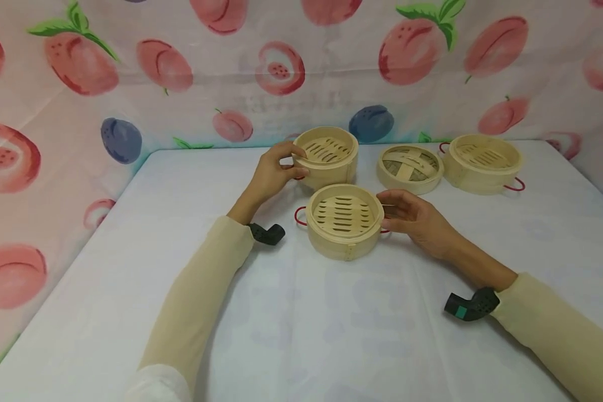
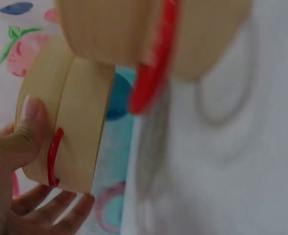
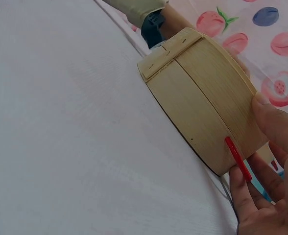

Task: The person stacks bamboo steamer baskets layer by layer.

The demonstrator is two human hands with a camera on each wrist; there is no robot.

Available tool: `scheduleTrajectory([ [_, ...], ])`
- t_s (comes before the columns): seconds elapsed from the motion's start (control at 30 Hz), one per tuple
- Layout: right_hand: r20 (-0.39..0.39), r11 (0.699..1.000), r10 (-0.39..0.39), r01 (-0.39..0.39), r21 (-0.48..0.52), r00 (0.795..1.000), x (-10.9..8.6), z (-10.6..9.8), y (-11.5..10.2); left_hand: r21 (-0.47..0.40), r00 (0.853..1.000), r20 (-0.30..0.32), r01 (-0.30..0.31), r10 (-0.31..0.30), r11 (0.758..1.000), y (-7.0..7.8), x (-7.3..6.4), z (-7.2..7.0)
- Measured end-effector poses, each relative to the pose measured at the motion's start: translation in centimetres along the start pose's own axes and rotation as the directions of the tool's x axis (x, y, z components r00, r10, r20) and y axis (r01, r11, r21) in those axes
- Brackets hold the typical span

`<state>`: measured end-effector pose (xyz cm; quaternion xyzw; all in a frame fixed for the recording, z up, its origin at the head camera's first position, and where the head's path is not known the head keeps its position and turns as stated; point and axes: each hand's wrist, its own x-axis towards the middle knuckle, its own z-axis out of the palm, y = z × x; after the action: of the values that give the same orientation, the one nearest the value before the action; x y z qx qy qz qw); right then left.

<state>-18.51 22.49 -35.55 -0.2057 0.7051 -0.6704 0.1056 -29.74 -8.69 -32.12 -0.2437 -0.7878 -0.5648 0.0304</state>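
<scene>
In the head view, a round bamboo steamer basket [image 1: 345, 245] with a slatted floor and red side handles sits in front. My right hand [image 1: 417, 220] holds its right side by the red handle; in the right wrist view the thumb lies at the rim of this basket [image 3: 198, 98]. Just behind it is a second bamboo steamer basket [image 1: 329, 175], overlapped by the front one. My left hand [image 1: 273, 172] grips that one at its left rim. The left wrist view shows the thumb on the wall of the rear basket [image 2: 80, 107], fingers around the handle side.
Behind my right hand lies a round bamboo lid [image 1: 411, 185] with a woven top and crossed bands. Beside it stands a third steamer basket [image 1: 474, 178] with red handles. White cloth [image 1: 331, 324] covers the table, and a fruit-print curtain [image 1: 326, 67] hangs along its back.
</scene>
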Motion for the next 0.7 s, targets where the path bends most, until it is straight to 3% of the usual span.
scheduleTrajectory([
  [0.13, -0.006, 1.0, -0.003, 0.003, -0.019, 1.0, 0.0, -0.2, 0.0, 0.049, 1.0, -0.024, -0.009, 0.011, 0.999, 1.6, 0.1, 0.0],
  [0.4, 0.001, 1.0, 0.007, -0.007, 0.011, 1.0, 0.2, -0.3, -0.1, 0.092, 0.994, -0.103, 0.036, -0.026, 0.995, 3.9, -0.9, 0.2],
  [0.7, -0.005, 1.0, 0.01, -0.01, -0.007, 1.0, 0.0, 0.0, -0.1, 0.059, 0.996, -0.083, 0.031, -0.026, 0.998, 5.6, -3.0, 0.7],
])
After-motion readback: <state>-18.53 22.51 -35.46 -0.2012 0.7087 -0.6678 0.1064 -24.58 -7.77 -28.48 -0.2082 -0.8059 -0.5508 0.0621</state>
